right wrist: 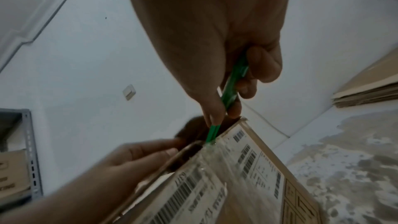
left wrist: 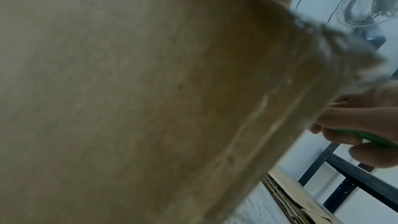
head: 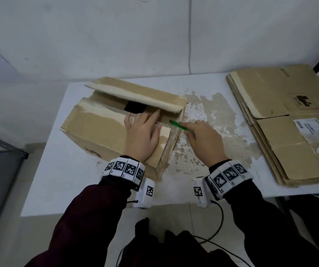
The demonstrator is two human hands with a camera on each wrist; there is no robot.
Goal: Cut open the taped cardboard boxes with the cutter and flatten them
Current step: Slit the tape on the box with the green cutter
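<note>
A worn cardboard box [head: 97, 130] lies on the white table [head: 58, 180], its far top flap [head: 135, 97] lifted and a dark gap showing. My left hand [head: 145, 132] lies flat on the near top flap, fingers straight and reaching to the seam. My right hand [head: 203, 139] grips a green cutter [head: 180, 126], whose tip meets the box's right top edge. In the right wrist view the cutter [right wrist: 228, 98] touches the clear tape on the labelled end face [right wrist: 247, 176]. The left wrist view is filled by blurred cardboard [left wrist: 150, 100], with the right hand [left wrist: 353, 125] at its edge.
A stack of flattened cardboard boxes [head: 290, 122] lies at the table's right end. The tabletop right of the box is scuffed and stained [head: 212, 120]. A grey metal shelf [head: 2, 149] stands at the left. A white wall runs behind the table.
</note>
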